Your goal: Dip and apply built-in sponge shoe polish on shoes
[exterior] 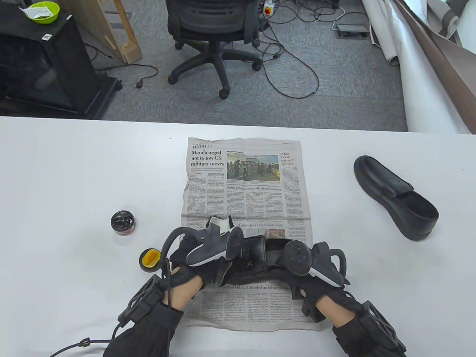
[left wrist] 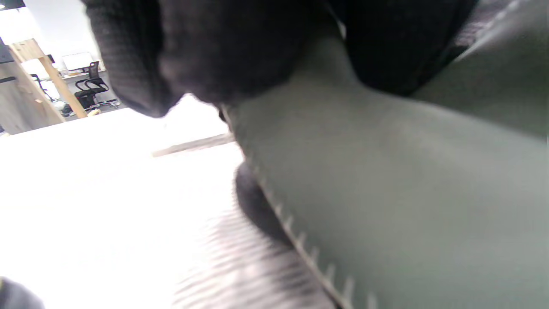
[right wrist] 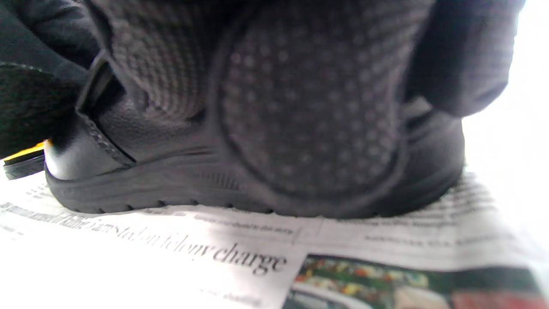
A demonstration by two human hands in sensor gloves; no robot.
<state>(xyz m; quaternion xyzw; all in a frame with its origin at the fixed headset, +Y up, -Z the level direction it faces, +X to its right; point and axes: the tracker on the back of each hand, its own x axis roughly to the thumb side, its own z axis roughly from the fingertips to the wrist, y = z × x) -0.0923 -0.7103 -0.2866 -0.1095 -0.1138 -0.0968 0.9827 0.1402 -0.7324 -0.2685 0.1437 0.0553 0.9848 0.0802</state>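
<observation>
Newspaper (exterior: 245, 194) underlies a shoe (exterior: 264, 251), mostly hidden beneath both hands.

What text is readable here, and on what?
All on the newspaper:
"WORLD"
"Manila urged not to tow US military moves"
"White House warns of repression"
"Serbia grieves over deadly school shooting"
Right wrist view: "felony charge"
Body columns: too small.
Polish tin, shoes: none legible.
</observation>
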